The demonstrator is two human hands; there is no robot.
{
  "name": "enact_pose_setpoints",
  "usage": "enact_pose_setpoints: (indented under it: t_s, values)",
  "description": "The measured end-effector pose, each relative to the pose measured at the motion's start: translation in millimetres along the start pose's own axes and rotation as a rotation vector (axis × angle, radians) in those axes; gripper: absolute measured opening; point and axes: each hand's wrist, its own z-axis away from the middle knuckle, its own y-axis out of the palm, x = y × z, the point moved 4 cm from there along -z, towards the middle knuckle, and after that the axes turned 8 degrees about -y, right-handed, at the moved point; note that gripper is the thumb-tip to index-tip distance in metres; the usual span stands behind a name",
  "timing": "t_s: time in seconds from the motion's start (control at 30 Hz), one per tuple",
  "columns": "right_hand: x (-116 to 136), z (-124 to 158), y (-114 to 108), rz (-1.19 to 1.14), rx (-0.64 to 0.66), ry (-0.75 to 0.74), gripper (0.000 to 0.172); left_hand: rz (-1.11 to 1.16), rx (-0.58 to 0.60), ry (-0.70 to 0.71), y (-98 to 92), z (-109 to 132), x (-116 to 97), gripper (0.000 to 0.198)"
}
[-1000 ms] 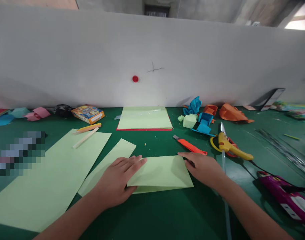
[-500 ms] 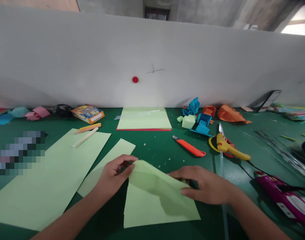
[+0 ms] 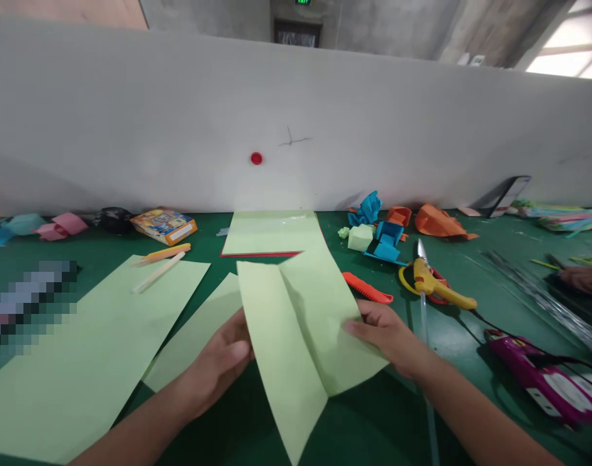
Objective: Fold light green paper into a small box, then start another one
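Observation:
I hold a light green sheet of paper lifted off the green table, with a crease running down its middle. My left hand pinches its left edge, thumb on top. On the other side, my right hand grips the right edge, with the thumb lying on the paper. The sheet stands tilted, unfolded, with one corner pointing down toward me.
Two more green sheets lie at the left, with sticks on one. A paper stack sits by the wall. An orange cutter, yellow scissors, a purple glue gun and folded paper scraps lie at the right. Another person's hand shows at the far right.
The folded paper lay flat under both hands; it has been opened out, lifted off the table and turned upright between my hands.

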Motion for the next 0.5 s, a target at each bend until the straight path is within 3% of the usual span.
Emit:
enact_pose_setpoints:
  t_s: [0.17,0.33,0.5]
  values:
    - [-9,-1,3,0.048,0.137,0.063,0.039,-0.03,-0.149,-0.18,5.2,-10,6,0.08]
    - [-6,-2,-5,0.206,0.016,0.153,0.046,-0.143,-0.172,-0.162,2.0,-12,11,0.064]
    - [1,-6,-16,0.354,0.014,0.033,0.037,-0.231,-0.325,-0.151,-15.1,-13,3,0.054]
